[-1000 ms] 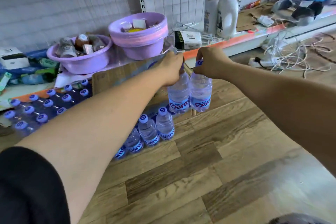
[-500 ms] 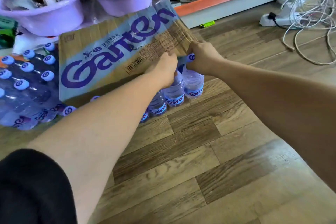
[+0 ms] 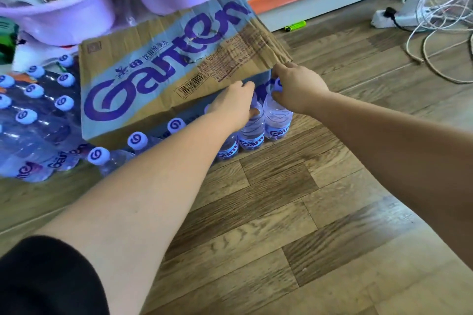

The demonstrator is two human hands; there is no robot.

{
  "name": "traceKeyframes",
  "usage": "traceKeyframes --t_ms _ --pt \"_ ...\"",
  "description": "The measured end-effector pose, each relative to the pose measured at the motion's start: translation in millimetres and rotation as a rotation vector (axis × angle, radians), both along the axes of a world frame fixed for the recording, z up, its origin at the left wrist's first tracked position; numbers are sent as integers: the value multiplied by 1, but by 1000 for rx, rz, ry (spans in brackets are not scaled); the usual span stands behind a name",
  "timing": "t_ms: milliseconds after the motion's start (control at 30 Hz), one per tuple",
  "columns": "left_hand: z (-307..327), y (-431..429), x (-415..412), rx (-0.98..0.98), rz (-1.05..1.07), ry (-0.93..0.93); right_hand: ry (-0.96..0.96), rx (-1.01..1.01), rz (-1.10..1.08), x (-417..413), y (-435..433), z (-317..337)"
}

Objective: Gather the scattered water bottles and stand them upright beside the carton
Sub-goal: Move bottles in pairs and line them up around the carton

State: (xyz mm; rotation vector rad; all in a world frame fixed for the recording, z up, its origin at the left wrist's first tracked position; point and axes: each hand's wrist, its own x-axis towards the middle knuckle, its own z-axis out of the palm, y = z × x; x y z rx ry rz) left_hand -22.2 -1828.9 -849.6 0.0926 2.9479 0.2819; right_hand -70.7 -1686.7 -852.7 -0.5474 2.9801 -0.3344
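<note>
Standing two water bottles at the right end of a row, the person has both hands low against the near side of the carton point(image 3: 143, 77). The left hand point(image 3: 231, 105) has its fingers curled round the neck of the left bottle point(image 3: 252, 133). The right hand point(image 3: 298, 91) pinches the cap and shoulder of the right bottle point(image 3: 277, 123). Both bottles look upright on the wooden floor point(image 3: 281, 212), touching each other, just beside the carton and under its crumpled lid corner point(image 3: 271, 48). I judge the placing nearly done, with only the letting go left. The risk lies there: a hand lifted straight up could catch the overhanging lid and jolt the bottles. The left forearm point(image 3: 166, 174) crosses above the row of bottles point(image 3: 137, 140), so a low pull back might sweep their caps and tip several over.
</note>
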Motion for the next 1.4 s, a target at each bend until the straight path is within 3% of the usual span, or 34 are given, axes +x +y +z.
traceKeyframes --t_ms 100,233,367,567,767,1033,1133,1233,1400 --pt "7 -8 12 33 -14 28 87 139 -8 10 -8 10" --pt "24 -42 30 16 2 113 199 76 28 17 -39 31" --pt "38 -111 59 44 104 124 124 6 172 28 -106 45" --pt "48 -245 130 -74 329 61 70 -10 413 66 -231 50" --pt "37 -352 162 -89 475 11 39 -13 522 89 -334 49" --pt "10 -401 127 -35 394 -7 -121 208 534 80 -405 20" --pt "-5 -406 109 -36 362 -39 -82 237 487 76 -414 9" --pt "-14 -402 103 -108 408 48 -60 208 445 77 -419 3" --pt "-14 -390 113 -323 337 37 -93 174 452 79 -421 8"
